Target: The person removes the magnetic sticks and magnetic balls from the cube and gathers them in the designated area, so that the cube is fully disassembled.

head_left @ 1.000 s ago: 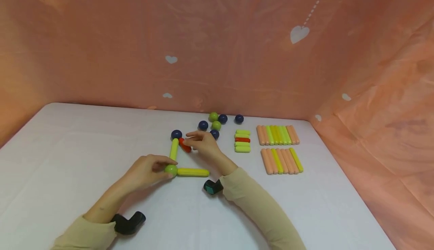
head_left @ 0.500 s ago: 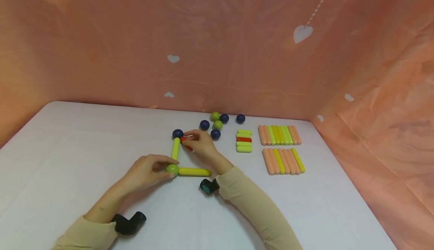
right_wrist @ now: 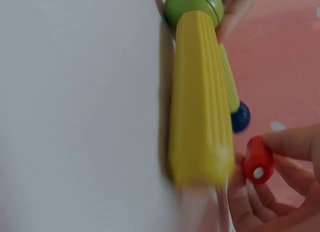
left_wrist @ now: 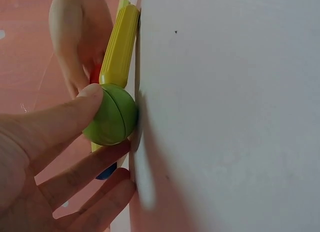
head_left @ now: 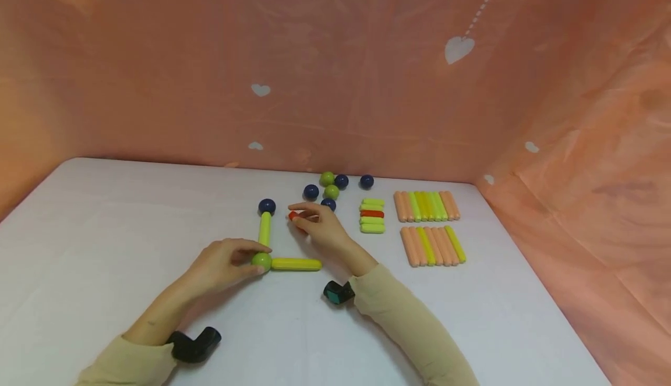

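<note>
My left hand (head_left: 225, 264) holds a green ball (left_wrist: 114, 117) between thumb and fingers, low at the table. From that ball a yellow stick (head_left: 296, 264) points right, and a yellow-green stick (head_left: 264, 229) runs away from me to a dark blue ball (head_left: 267, 206). Right of the blue ball, my right hand (head_left: 322, 226) pinches a short red stick (right_wrist: 258, 161) between thumb and fingers. A pale round spot marks the red stick's end in the right wrist view. In the head view most of the red stick is hidden by the fingers.
Several loose balls, blue (head_left: 367, 181) and green (head_left: 327, 179), lie at the back. Right of them sits a column of short sticks (head_left: 373, 221), yellow-green and one red. Two rows of longer sticks (head_left: 427, 206) lie farther right. A pink heart-patterned cloth (head_left: 335, 83) hangs behind.
My right hand went to the red stick beside the blue ball, took hold of it and moved it right, apart from that ball. The left hand stays on the green ball.
</note>
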A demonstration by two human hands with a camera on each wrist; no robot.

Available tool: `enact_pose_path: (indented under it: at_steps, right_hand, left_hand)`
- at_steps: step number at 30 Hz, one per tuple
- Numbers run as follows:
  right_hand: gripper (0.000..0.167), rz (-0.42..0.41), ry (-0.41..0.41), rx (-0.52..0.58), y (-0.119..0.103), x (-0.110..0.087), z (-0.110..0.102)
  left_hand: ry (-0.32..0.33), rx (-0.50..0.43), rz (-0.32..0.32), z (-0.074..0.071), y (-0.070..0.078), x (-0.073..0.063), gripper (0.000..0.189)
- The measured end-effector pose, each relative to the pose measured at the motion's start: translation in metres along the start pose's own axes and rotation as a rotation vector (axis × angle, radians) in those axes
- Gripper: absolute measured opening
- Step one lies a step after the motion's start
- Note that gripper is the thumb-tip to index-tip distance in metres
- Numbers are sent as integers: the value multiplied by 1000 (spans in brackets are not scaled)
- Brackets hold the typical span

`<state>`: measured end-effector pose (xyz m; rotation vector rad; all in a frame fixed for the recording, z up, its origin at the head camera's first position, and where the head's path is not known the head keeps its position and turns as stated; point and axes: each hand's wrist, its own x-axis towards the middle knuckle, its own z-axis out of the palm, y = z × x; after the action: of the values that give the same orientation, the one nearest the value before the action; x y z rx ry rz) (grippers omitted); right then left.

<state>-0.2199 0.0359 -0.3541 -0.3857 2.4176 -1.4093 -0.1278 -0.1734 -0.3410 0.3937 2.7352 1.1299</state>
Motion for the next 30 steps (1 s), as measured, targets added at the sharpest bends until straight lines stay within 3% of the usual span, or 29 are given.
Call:
enact_pose_path:
  at_steps: [9, 22, 30]
  right_hand:
    - [31, 43, 48, 100, 21, -29, -40]
    - [32, 55, 113, -28, 48, -44, -76]
    - [27, 57, 121, -190, 61, -56, -93]
  left_hand:
    - [-5, -13, -18, -2, -4, -1, 30]
    - [-3, -26, -19, -3, -8, -3, 31]
    - [5, -10, 12, -2, -9, -3, 30]
